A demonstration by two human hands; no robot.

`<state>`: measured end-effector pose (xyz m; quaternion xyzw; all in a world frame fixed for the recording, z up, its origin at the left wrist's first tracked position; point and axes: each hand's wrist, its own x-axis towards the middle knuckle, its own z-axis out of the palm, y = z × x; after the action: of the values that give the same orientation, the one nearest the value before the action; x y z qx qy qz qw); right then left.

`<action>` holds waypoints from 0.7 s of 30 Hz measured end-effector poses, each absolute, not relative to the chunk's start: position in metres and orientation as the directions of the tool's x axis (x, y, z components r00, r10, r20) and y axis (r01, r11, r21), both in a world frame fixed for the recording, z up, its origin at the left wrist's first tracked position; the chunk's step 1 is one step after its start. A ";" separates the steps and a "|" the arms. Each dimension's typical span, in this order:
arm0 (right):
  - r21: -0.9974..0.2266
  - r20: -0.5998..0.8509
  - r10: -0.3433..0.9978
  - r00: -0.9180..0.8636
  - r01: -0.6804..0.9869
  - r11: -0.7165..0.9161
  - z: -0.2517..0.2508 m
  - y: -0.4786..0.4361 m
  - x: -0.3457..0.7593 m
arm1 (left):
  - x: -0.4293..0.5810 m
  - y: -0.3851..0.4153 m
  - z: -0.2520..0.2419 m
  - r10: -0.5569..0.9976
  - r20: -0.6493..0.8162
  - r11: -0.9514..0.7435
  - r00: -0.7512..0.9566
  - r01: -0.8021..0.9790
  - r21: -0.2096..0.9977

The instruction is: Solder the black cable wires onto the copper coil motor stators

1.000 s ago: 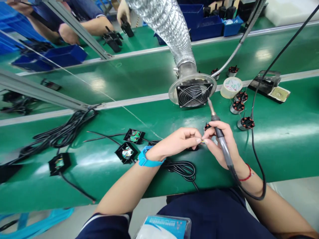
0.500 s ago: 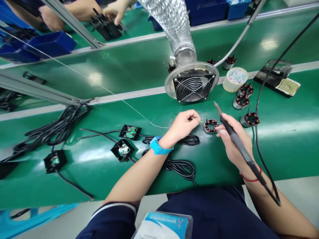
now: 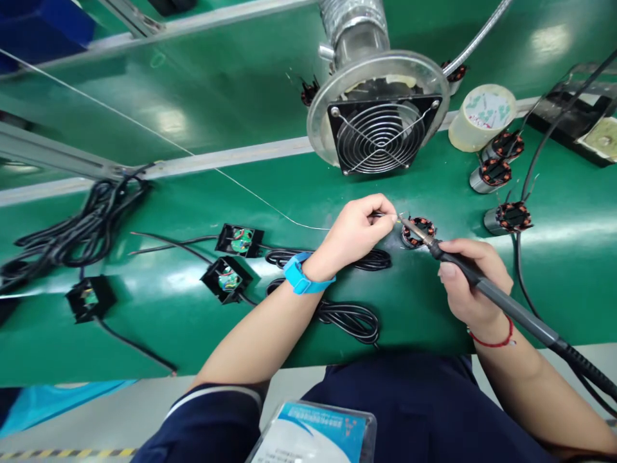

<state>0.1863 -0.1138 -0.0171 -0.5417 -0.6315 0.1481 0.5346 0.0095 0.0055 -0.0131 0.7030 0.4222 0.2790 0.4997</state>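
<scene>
Directly ahead of me, a round metal-flanged extraction fan with a black wire grille (image 3: 380,134) faces me over the green bench mat (image 3: 159,308). To its right stands a cream roll of tape (image 3: 481,117), with three copper-wound stators on grey metal cylinders (image 3: 509,217) near it. To my left lie three black square fan housings (image 3: 226,280) and a bundle of black cables (image 3: 77,225).

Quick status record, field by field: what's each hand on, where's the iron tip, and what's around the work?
Left hand: pinching a thin wire, its end at the stator
Right hand: gripping the soldering iron like a pen
Iron tip: at the wire end, by the stator's rim
Behind: fume extractor fan
Right: three more stators, tape roll
Left: fan housings, coiled cables
</scene>
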 end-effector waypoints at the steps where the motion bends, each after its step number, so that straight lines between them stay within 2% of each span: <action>1: -0.770 0.510 0.846 0.157 0.522 0.367 -0.018 -0.114 0.186 | 0.010 0.005 -0.013 0.873 -0.026 -0.146 0.487 0.313 0.939; 8: -0.813 0.478 0.844 0.242 0.486 0.321 -0.025 -0.117 0.188 | 0.009 0.005 -0.011 0.877 -0.032 -0.132 0.480 0.303 0.944; 21: -0.722 0.547 0.830 0.112 0.565 0.400 -0.017 -0.113 0.186 | 0.011 0.006 -0.013 0.897 -0.052 -0.083 0.439 0.283 0.955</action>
<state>0.1864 -0.1134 -0.0166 -0.5329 -0.6543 0.1271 0.5213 0.0106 0.0062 -0.0134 0.6732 0.4384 0.2973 0.5160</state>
